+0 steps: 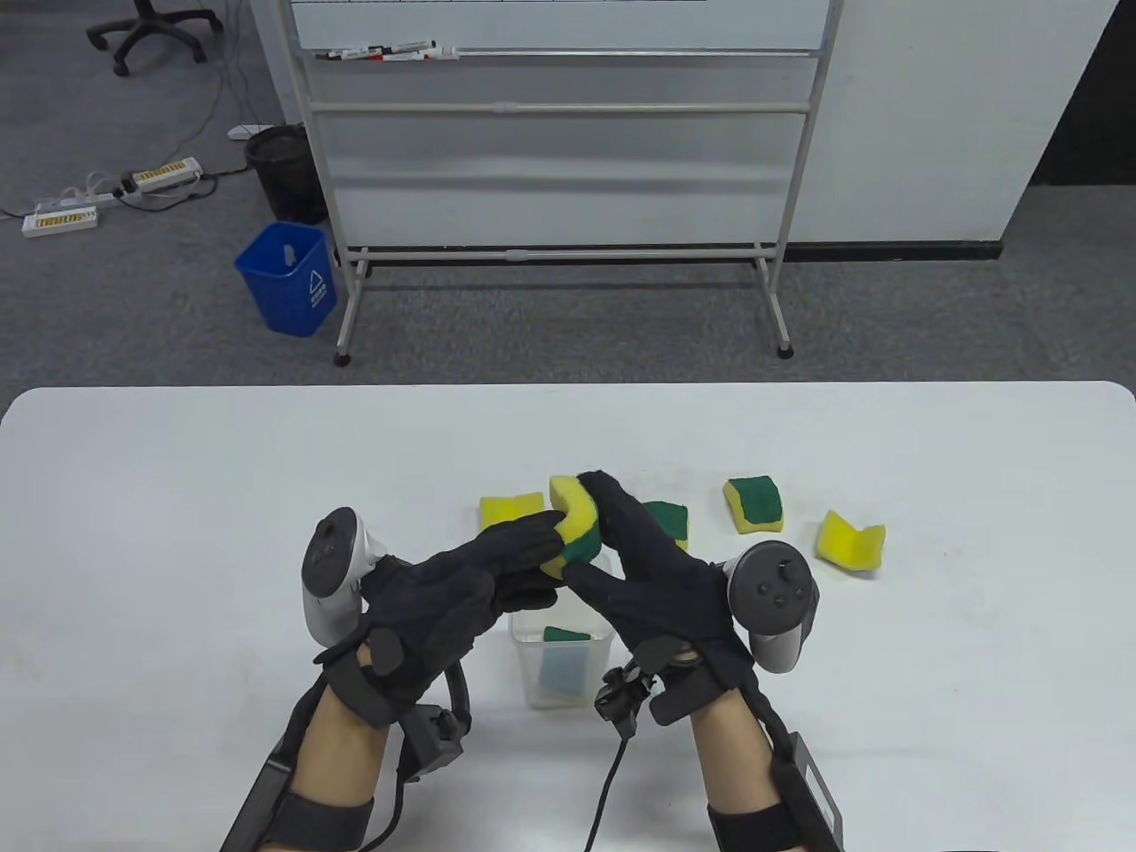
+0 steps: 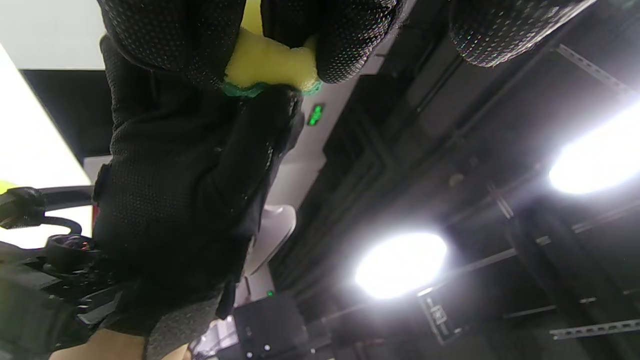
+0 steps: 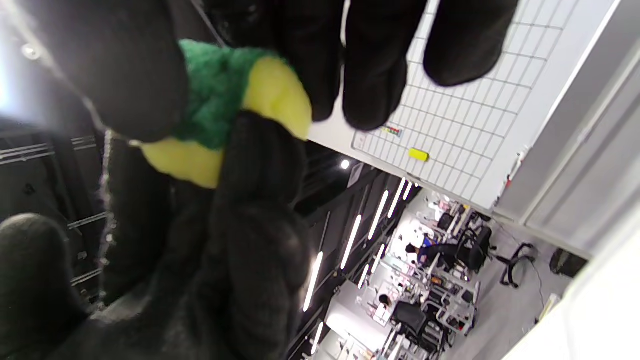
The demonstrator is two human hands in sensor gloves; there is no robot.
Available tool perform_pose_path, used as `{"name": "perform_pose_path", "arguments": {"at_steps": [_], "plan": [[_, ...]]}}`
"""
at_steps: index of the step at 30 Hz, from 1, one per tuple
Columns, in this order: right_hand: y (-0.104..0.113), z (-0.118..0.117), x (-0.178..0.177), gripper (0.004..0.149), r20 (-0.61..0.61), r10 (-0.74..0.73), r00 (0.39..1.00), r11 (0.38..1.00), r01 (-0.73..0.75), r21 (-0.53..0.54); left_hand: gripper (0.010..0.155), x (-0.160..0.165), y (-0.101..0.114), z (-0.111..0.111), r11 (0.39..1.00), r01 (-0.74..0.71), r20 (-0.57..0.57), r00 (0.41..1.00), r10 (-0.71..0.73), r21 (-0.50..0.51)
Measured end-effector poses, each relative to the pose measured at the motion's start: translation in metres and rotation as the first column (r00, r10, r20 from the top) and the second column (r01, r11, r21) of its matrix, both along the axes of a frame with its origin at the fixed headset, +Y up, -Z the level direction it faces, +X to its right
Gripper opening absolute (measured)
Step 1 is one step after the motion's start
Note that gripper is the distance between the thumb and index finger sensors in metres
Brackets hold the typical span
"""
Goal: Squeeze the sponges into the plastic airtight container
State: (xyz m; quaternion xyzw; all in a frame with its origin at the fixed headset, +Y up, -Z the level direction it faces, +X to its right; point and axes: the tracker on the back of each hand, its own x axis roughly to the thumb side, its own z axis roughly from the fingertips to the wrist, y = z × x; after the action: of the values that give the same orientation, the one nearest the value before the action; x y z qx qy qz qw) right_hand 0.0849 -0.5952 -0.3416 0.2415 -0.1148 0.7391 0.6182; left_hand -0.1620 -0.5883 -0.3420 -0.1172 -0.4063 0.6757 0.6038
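Note:
Both gloved hands hold one yellow-and-green sponge (image 1: 575,524) in the air, bent between them, above and just behind a clear plastic container (image 1: 568,688). My left hand (image 1: 497,559) presses it from the left; my right hand (image 1: 621,532) wraps it from the right. The sponge shows between the fingers in the left wrist view (image 2: 272,67) and in the right wrist view (image 3: 235,110). A green-topped sponge (image 1: 566,635) lies inside the container.
Several more sponges lie on the white table (image 1: 177,497): a yellow one (image 1: 509,510) behind the hands, a green one (image 1: 667,519), a green-topped one (image 1: 754,503) and a folded yellow one (image 1: 850,539) to the right. A whiteboard stand (image 1: 559,177) is beyond the table.

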Motion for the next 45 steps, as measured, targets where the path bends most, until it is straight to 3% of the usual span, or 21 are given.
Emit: {"name": "perform_pose_path", "arguments": {"at_steps": [4, 6, 10, 15, 18, 22, 27, 31, 36, 40, 42, 45], "plan": [[-0.003, -0.001, -0.001, 0.070, 0.061, 0.001, 0.998, 0.999, 0.001, -0.032, 0.070, 0.004, -0.010, -0.005, 1.000, 0.008, 0.002, 1.000, -0.008, -0.027], [-0.004, -0.001, -0.001, 0.067, 0.147, 0.018, 0.989, 1.000, -0.015, -0.027, 0.070, 0.005, -0.013, -0.006, 0.999, 0.029, -0.025, 0.999, -0.030, -0.032], [-0.007, -0.001, 0.000, 0.064, 0.246, 0.058, 0.968, 0.997, -0.043, -0.066, 0.064, -0.001, -0.014, -0.009, 0.993, 0.115, -0.173, 0.978, -0.115, -0.011], [-0.007, -0.001, 0.004, 0.056, 0.292, 0.142, 0.946, 0.989, -0.122, -0.085, 0.062, -0.020, -0.003, -0.007, 0.948, 0.307, -0.500, 0.836, -0.226, 0.085], [-0.003, 0.000, -0.002, 0.053, 0.208, 0.215, 0.954, 0.976, -0.202, -0.081, 0.065, -0.017, 0.000, -0.005, 0.894, 0.424, -0.524, 0.799, -0.294, 0.145], [0.004, 0.007, -0.018, 0.055, 0.154, 0.324, 0.933, 0.945, -0.326, -0.018, 0.069, -0.006, -0.001, -0.004, 0.882, 0.443, -0.527, 0.794, -0.304, 0.159], [0.008, 0.012, -0.027, 0.060, 0.211, 0.427, 0.879, 0.899, -0.438, 0.006, 0.059, -0.008, 0.003, 0.001, 0.837, 0.523, -0.705, 0.654, -0.275, 0.159], [0.006, 0.013, -0.030, 0.067, 0.241, 0.431, 0.869, 0.897, -0.442, -0.010, 0.053, -0.012, -0.001, -0.001, 0.843, 0.524, -0.734, 0.620, -0.277, 0.124], [0.006, 0.014, -0.027, 0.070, 0.257, 0.327, 0.909, 0.937, -0.347, 0.033, 0.047, -0.019, -0.009, -0.010, 0.907, 0.411, -0.696, 0.677, -0.239, 0.088], [0.003, 0.015, -0.027, 0.064, 0.323, 0.284, 0.903, 0.946, -0.319, 0.060, 0.046, -0.022, -0.016, -0.015, 0.929, 0.366, -0.672, 0.701, -0.238, 0.054], [0.003, 0.014, -0.026, 0.055, 0.336, 0.302, 0.892, 0.941, -0.335, 0.045, 0.047, -0.023, -0.018, -0.017, 0.923, 0.384, -0.657, 0.704, -0.270, 0.031], [0.005, 0.014, -0.022, 0.051, 0.400, 0.350, 0.847, 0.920, -0.392, 0.025, 0.056, -0.024, -0.021, -0.020, 0.855, 0.519, -0.611, 0.678, -0.409, 0.004]]}}
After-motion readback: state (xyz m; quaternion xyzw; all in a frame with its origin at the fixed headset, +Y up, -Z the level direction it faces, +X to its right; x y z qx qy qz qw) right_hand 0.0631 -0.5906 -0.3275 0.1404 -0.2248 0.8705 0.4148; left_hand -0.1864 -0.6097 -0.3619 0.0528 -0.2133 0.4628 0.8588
